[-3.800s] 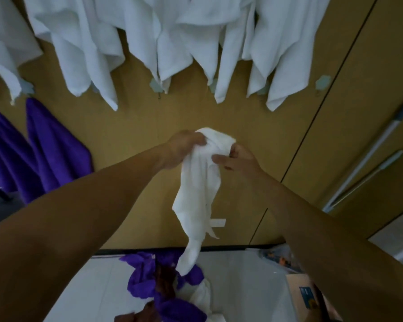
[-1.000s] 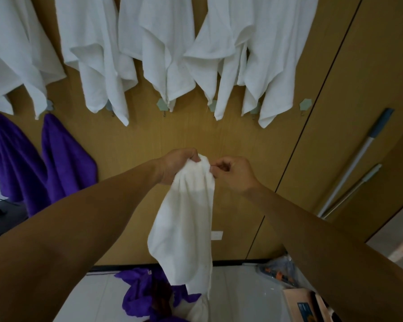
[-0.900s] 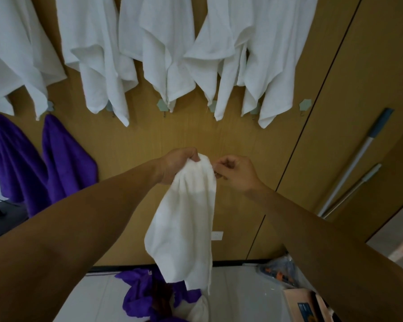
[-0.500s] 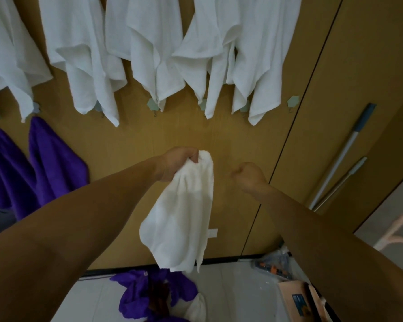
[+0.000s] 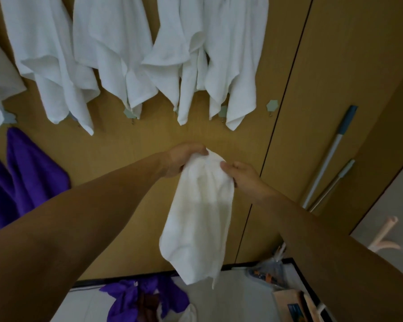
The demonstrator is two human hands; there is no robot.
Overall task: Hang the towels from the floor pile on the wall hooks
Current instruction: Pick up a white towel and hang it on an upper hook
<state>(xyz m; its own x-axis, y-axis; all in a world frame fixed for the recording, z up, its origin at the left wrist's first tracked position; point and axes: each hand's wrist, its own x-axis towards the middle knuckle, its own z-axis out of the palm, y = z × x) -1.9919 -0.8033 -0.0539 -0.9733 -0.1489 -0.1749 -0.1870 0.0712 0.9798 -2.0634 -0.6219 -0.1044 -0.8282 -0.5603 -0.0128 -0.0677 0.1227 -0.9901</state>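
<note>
The white towel (image 5: 199, 217) hangs limp before the wall (image 5: 135, 140), left hand (image 5: 184, 159) fingers curled round its top, right hand (image 5: 242, 176) fingers pinching the edge. It looks soft and light, best taken by a bunched corner.

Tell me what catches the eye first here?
A white towel hangs in the middle, gripped at its top by the left hand and the right hand. Above it a row of hung towels covers the wooden wall, with purple towels at the far left. Below, a purple pile lies on the floor.
</note>
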